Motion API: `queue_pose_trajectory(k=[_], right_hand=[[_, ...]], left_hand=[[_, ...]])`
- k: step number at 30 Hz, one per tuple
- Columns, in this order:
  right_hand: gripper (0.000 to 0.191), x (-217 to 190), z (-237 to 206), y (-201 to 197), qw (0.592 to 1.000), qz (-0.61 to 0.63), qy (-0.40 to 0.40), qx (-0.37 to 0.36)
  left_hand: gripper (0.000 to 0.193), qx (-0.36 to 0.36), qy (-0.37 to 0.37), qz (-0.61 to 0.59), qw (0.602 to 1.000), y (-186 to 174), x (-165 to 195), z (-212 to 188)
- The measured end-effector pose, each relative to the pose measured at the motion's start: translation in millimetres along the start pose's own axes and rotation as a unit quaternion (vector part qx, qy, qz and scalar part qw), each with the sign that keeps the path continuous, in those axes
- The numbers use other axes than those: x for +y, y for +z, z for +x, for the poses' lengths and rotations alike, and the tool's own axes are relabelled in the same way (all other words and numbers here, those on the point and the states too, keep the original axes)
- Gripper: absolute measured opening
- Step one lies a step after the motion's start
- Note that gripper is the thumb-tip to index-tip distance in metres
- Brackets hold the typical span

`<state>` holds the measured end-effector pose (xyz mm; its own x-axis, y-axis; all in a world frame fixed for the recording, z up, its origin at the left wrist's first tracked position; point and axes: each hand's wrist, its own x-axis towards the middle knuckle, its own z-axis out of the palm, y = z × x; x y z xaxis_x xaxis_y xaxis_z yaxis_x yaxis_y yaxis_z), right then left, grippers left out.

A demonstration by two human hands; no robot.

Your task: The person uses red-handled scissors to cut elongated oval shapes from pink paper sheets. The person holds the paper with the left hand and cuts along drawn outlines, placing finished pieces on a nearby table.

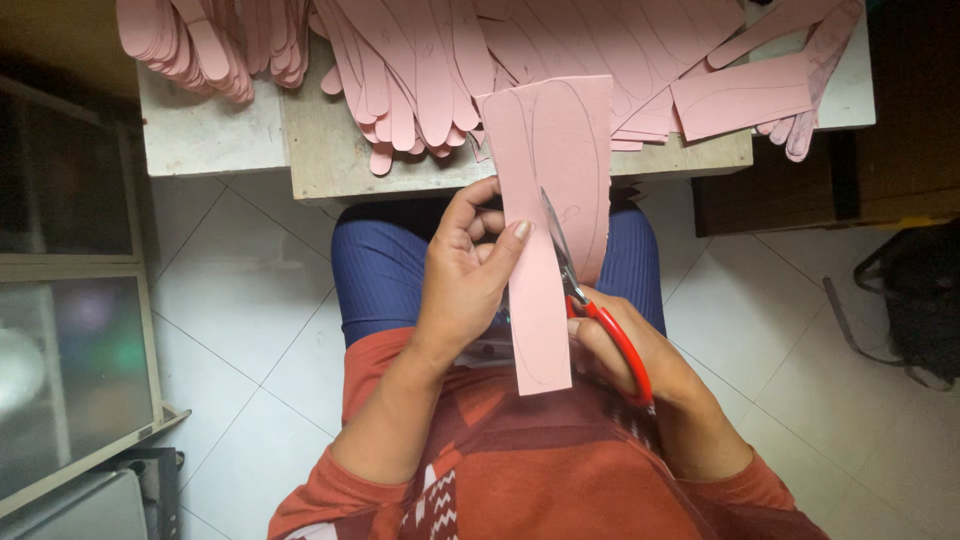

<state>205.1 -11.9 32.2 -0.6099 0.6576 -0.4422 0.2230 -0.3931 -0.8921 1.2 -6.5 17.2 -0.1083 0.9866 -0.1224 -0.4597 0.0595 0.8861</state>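
My left hand point(468, 268) pinches a long pink sheet point(553, 150) with sole outlines drawn on it, thumb on top. My right hand point(620, 362) grips red-handled scissors point(600, 315) whose blades are cutting up into the sheet along a drawn line. A partly cut strip point(540, 330) hangs down over my lap. Both hands work above my knees, just in front of the table edge.
A worn table point(330, 160) ahead carries heaps of cut pink sole shapes point(420, 60) and a pink rectangle point(740, 95). A glass-fronted cabinet point(70, 300) stands at left, a dark bag point(915, 300) lies on the tiled floor at right.
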Motion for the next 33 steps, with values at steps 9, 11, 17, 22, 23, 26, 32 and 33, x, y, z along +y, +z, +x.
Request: queue_pose_trajectory(k=[9,11,17,22,23,26,32,33], right_hand=[[0.031,-3,2,3,0.95,-0.198,-0.24,0.02],[0.03,-1,0,5,0.964,-0.188,-0.186,0.041],[0.025,6,0,7,0.971,-0.203,-0.098,0.083],[0.025,8,1,11,0.977,-0.167,-0.111,0.08],[0.025,8,2,13,0.977,-0.159,-0.117,0.077],[0.028,7,1,11,0.989,-0.129,-0.027,0.074],[0.029,5,1,9,0.986,-0.15,-0.008,0.075],[0.028,4,1,8,0.983,-0.166,-0.044,0.07]], left_hand=[[0.045,0.005,-0.01,0.004,1.0,4,-1,-6],[0.045,0.004,-0.005,0.0,1.0,4,-1,-6],[0.045,-0.001,-0.002,-0.021,1.0,2,-4,-4],[0.045,-0.003,0.0,-0.038,0.999,-1,-10,-3],[0.044,-0.003,-0.004,-0.038,0.999,-2,-10,-3],[0.038,0.013,0.012,-0.028,0.999,-2,-13,3],[0.033,0.035,0.046,0.012,0.998,-8,-2,8],[0.033,0.031,0.041,0.018,0.998,-7,-1,6]])
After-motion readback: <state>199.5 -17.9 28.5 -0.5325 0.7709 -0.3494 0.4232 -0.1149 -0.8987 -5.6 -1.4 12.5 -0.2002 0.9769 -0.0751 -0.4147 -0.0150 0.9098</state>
